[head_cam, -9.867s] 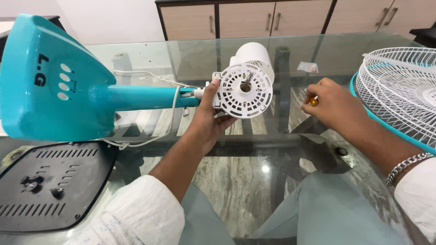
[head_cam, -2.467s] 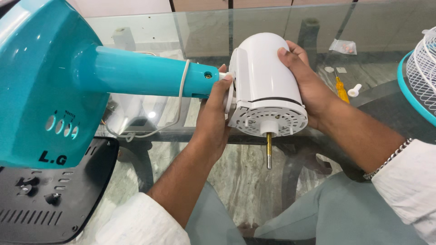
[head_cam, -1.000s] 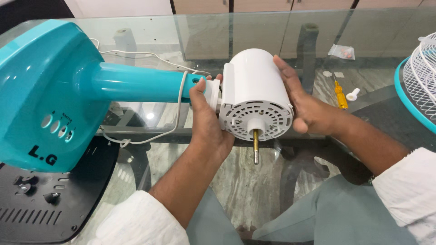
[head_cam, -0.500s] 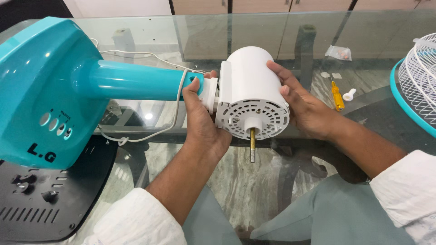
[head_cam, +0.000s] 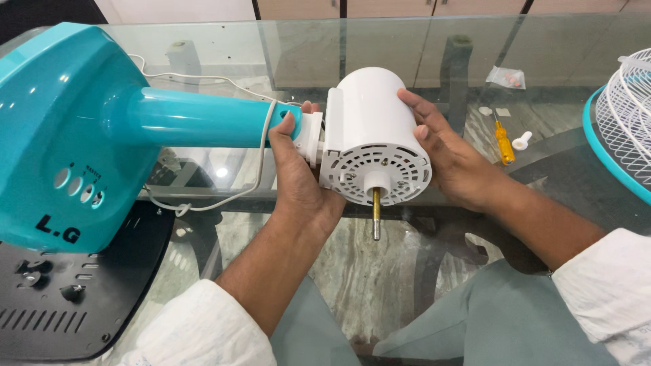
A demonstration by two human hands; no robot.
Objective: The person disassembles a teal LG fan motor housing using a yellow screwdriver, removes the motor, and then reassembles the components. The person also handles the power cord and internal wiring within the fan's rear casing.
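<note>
A white fan motor housing [head_cam: 371,129] with a brass shaft [head_cam: 376,213] pointing toward me lies over the glass table [head_cam: 434,61]. It joins a teal stand pole [head_cam: 196,122] that runs left to the teal fan base [head_cam: 51,142]. My left hand [head_cam: 298,179] grips the white neck joint and the housing's left side. My right hand [head_cam: 454,159] cups the housing's right side. A white power cord [head_cam: 261,163] loops past my left hand.
A black base plate [head_cam: 61,305] lies at the lower left. A white wire fan guard with a teal rim [head_cam: 627,129] sits at the right edge. A yellow-handled screwdriver [head_cam: 502,142], a white knob [head_cam: 521,141] and a small plastic bag [head_cam: 507,76] lie on the glass.
Ten seconds ago my right hand held the screwdriver by the guard; it now cups the housing. The motor has been tipped and turned, its shaft pointing toward me.
</note>
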